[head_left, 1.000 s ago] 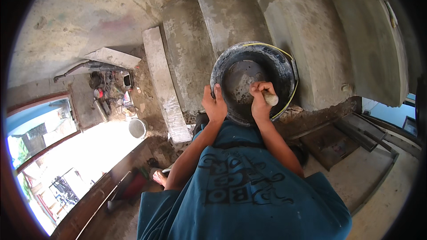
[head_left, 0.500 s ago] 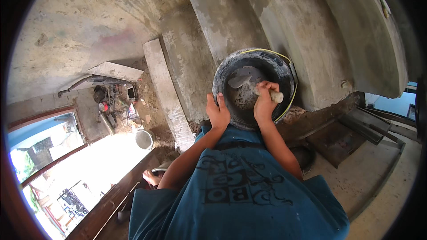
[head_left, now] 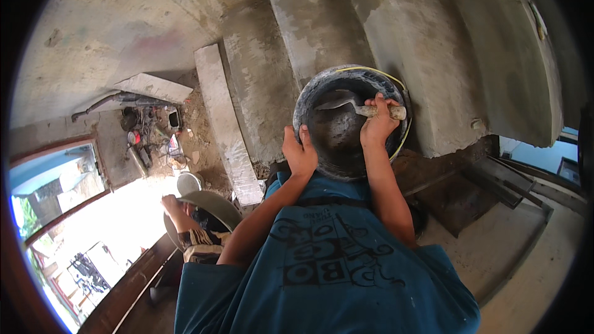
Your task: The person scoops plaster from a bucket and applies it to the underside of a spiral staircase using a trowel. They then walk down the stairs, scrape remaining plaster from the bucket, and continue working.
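A round black bucket [head_left: 301, 108] with a yellow-edged rim sits right in front of my body, its inside coated with grey mortar [head_left: 343, 133]. My left hand [head_left: 301, 154] grips its near-left rim, thumb on the inner side. Wrapped around the pale, mortar-crusted handle of a trowel [head_left: 339, 101] are the fingers of my right hand [head_left: 379, 125]. The trowel's metal blade points left inside the bucket opening, above the mortar; I cannot tell whether it touches the far wall.
Concrete stair steps [head_left: 315, 18] rise beyond the bucket. A pale board [head_left: 226, 124] leans at the left, near rubble and tools [head_left: 154, 130]. Low at the left, another person's hand [head_left: 171, 204] is at a grey bucket [head_left: 219, 206]. Dark metal frames [head_left: 495, 179] lie at the right.
My right hand has moved slightly right and the trowel lies more level, its blade higher over the mortar. The other person's arm and grey bucket have come further into view.
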{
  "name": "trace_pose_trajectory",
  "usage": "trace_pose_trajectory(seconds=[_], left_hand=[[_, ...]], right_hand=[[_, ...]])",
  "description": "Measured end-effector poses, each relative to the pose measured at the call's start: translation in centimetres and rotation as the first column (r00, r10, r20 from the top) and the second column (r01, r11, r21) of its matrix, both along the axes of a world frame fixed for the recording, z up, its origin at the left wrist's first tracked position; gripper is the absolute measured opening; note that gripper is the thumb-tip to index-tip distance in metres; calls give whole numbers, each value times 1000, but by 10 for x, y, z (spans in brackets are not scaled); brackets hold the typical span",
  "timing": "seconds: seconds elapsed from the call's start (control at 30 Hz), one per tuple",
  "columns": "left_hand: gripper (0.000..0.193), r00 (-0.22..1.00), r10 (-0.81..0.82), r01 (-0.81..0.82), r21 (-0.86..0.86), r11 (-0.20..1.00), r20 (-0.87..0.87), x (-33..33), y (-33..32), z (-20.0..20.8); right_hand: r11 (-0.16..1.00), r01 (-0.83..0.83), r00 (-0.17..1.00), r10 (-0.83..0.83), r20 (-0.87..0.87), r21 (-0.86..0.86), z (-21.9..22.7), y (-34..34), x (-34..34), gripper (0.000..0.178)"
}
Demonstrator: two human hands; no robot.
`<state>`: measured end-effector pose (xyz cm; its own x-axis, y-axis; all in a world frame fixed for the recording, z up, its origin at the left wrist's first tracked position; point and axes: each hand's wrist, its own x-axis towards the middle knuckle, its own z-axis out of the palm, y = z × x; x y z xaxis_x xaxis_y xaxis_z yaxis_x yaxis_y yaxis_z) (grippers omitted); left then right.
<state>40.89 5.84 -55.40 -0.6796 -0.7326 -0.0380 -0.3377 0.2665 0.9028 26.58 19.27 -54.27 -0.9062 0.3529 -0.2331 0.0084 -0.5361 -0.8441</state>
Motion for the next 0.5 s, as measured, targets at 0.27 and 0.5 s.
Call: trace_pose_trajectory(seconds=[0.27,0.5], left_hand=[[34,998,65,-65,-19,998,-7,0,2,4],[35,997,71,-70,-34,997,22,0,3,6]], right_hand=[[881,-230,973,207,100,413,17,37,30,28],[977,-100,993,110,-44,190,15,-4,-11,30]])
